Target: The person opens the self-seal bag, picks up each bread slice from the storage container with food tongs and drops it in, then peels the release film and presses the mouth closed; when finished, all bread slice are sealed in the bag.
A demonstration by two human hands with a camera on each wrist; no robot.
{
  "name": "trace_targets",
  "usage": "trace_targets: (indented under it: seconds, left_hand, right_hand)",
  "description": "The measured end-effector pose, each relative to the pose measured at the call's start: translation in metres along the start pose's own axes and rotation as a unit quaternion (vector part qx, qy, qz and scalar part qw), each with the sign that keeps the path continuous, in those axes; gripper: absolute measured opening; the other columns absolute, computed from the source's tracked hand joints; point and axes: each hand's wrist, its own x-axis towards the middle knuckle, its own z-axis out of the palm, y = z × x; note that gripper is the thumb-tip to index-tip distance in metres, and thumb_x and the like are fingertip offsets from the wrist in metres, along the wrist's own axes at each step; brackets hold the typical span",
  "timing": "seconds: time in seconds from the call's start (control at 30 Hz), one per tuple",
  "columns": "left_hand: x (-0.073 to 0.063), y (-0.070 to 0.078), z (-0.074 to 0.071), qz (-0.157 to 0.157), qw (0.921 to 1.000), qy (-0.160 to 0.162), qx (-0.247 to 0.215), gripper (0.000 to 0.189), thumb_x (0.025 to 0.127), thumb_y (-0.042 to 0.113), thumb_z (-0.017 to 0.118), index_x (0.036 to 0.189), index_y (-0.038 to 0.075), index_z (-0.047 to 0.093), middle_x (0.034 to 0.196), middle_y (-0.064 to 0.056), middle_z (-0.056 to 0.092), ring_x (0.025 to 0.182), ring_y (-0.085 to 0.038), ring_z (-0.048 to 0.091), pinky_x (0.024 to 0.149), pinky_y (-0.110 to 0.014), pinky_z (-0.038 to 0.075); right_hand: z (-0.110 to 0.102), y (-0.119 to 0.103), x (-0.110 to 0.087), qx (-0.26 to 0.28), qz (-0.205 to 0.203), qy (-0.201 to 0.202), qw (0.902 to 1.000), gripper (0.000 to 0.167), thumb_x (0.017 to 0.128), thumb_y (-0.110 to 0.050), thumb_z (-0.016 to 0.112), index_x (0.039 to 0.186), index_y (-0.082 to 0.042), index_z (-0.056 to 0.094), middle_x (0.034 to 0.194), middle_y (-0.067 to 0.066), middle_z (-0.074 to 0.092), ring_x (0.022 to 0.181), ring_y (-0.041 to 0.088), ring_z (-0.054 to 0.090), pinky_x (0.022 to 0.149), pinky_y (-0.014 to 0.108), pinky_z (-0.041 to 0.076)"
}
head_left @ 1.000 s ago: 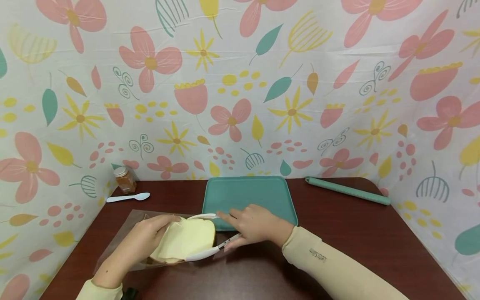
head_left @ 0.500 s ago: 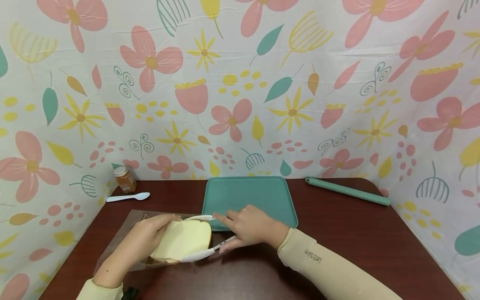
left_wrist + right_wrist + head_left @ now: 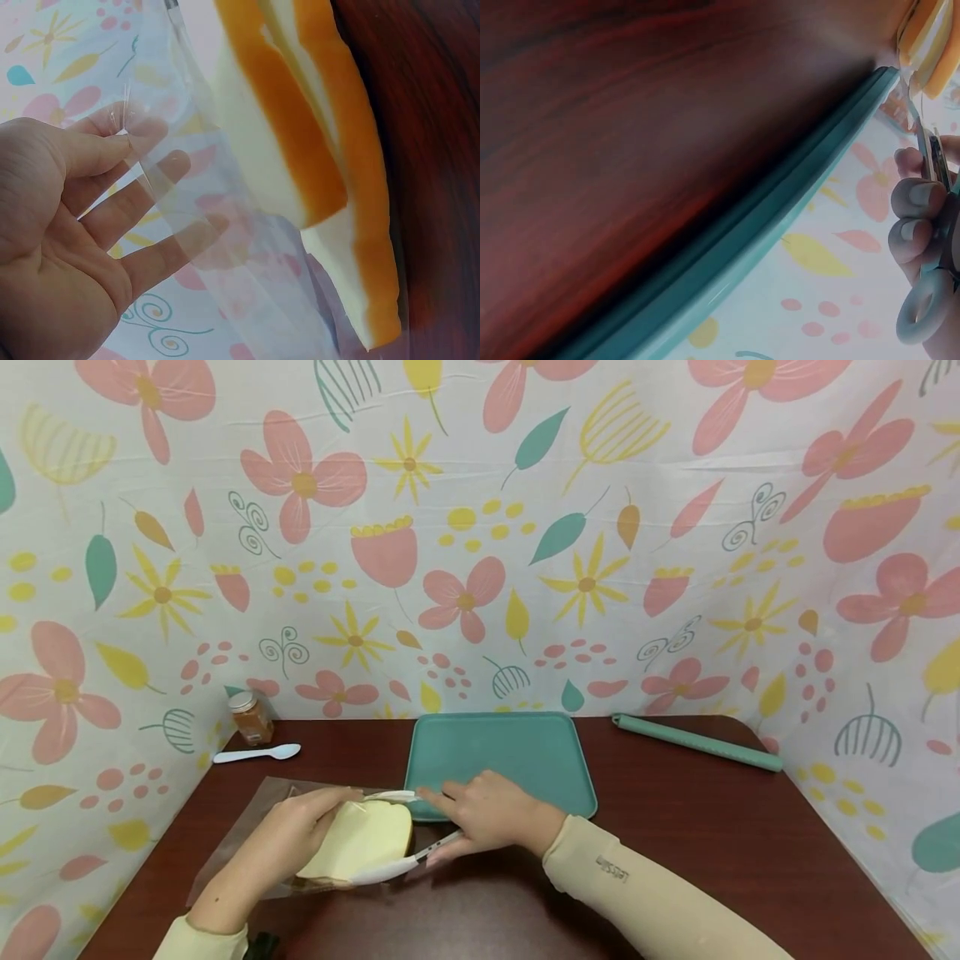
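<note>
My left hand (image 3: 296, 831) pinches the edge of a clear plastic bag (image 3: 247, 300) between thumb and forefinger; its other fingers are spread behind the film. Pale bread slices (image 3: 367, 839) with golden crusts lie partly inside the bag, stacked flat in the head view. In the left wrist view, the edges of two bread slices (image 3: 292, 120) show. My right hand (image 3: 487, 814) grips white-tipped tongs (image 3: 390, 870), whose two arms reach round the bread's near and far sides. A ring-shaped handle end of the tongs shows in the right wrist view beside curled fingers (image 3: 915, 199).
A teal tray (image 3: 502, 752) stands behind the right hand, close to the tongs. At the back left are a lidded jar (image 3: 251, 720) and a pale blue spoon (image 3: 258, 754). A green rod (image 3: 697, 743) lies at the back right of the dark wooden table (image 3: 645, 877).
My right hand and the tongs have moved left, and the bread's right edge has shifted left with them, toward the bag. The left hand has stayed nearly still.
</note>
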Motion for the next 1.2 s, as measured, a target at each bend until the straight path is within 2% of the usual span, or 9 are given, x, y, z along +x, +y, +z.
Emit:
trace_targets:
  seconds: [0.2,0.33,0.43,0.67,1.0,1.2]
  left_hand:
    - [0.001,0.001,0.001,-0.001,1.0,-0.002,0.001,0.029,0.104,0.005,0.066,0.125,0.022,0.078,0.124,0.008,0.08,0.115,-0.021,0.078,0.091,-0.044,0.065]
    - [0.0,0.0,0.001,0.003,1.0,0.001,-0.001,0.029,0.104,0.004,0.066,0.124,0.022,0.078,0.125,0.006,0.08,0.116,-0.022,0.078,0.092,-0.043,0.065]
    - [0.0,-0.001,0.0,0.005,1.0,0.001,-0.004,0.029,0.104,0.004,0.066,0.125,0.021,0.078,0.125,0.005,0.08,0.116,-0.022,0.078,0.092,-0.044,0.064]
    - [0.001,0.0,0.001,0.015,0.9998,0.013,-0.001,0.029,0.103,0.003,0.068,0.125,0.02,0.078,0.128,0.0,0.08,0.117,-0.026,0.078,0.095,-0.051,0.063]
    - [0.002,0.003,0.001,0.014,0.9998,0.011,-0.005,0.03,0.103,0.002,0.067,0.125,0.02,0.078,0.13,-0.004,0.079,0.118,-0.028,0.077,0.095,-0.053,0.063]
    - [0.003,0.003,0.002,0.015,0.9998,0.012,-0.004,0.03,0.103,0.002,0.066,0.124,0.02,0.078,0.129,-0.003,0.079,0.118,-0.027,0.077,0.092,-0.047,0.064]
  right_hand:
    - [0.001,-0.002,0.005,0.005,0.009,-0.032,0.9994,0.094,0.091,-0.086,0.057,0.154,-0.017,0.059,0.096,-0.008,0.069,0.046,0.003,0.024,0.047,0.02,0.011]
    - [0.001,-0.006,0.009,0.012,0.02,-0.072,0.9971,0.093,0.093,-0.086,0.053,0.158,-0.019,0.054,0.099,-0.008,0.069,0.046,0.004,0.027,0.045,0.021,0.015]
    - [0.001,-0.009,0.013,0.01,0.022,-0.088,0.9958,0.093,0.094,-0.086,0.05,0.159,-0.019,0.052,0.101,-0.008,0.069,0.046,0.004,0.029,0.045,0.021,0.015]
    - [0.001,-0.013,0.018,0.003,0.029,-0.08,0.9964,0.094,0.093,-0.088,0.051,0.157,-0.02,0.054,0.1,-0.009,0.07,0.047,0.004,0.029,0.045,0.021,0.014]
    - [0.006,-0.016,0.024,0.015,0.039,-0.081,0.9958,0.096,0.091,-0.089,0.053,0.158,-0.02,0.054,0.1,-0.009,0.069,0.048,0.004,0.032,0.044,0.021,0.019]
    - [0.006,-0.017,0.029,0.021,0.032,-0.061,0.9974,0.094,0.092,-0.086,0.054,0.154,-0.016,0.058,0.1,-0.008,0.072,0.049,0.003,0.037,0.044,0.02,0.023]
